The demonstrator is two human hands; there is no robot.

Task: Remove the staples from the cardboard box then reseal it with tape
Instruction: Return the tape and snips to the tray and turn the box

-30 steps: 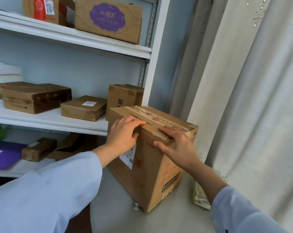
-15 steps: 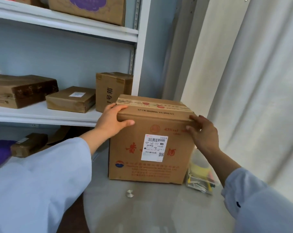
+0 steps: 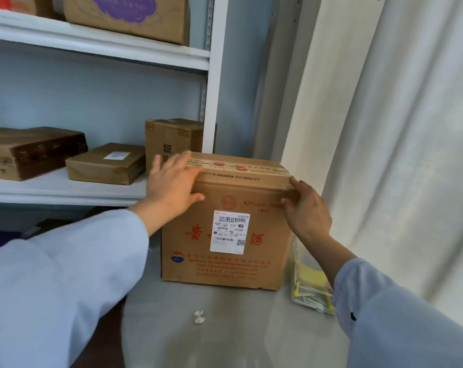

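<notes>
A brown cardboard box (image 3: 225, 261) stands upright on a pale glass tabletop, its labelled front face toward me. Printed tape (image 3: 238, 168) runs across its closed top. My left hand (image 3: 172, 187) lies over the top-left corner with spread fingers on the top and the thumb on the front face. My right hand (image 3: 308, 211) grips the top-right corner, thumb on the front and fingers curled round the side. No staples are visible from here.
A white shelf (image 3: 65, 192) directly left holds several brown parcels, the nearest one (image 3: 172, 139) just behind the box. A clear plastic case with yellow contents (image 3: 312, 288) leans at the box's right. A silver disc (image 3: 199, 316) sits in the tabletop. A white curtain (image 3: 397, 155) hangs right.
The box was turned from corner-on to front face toward me. My left hand's fingers have since loosened and spread over the top corner; my right hand stays on the right corner.
</notes>
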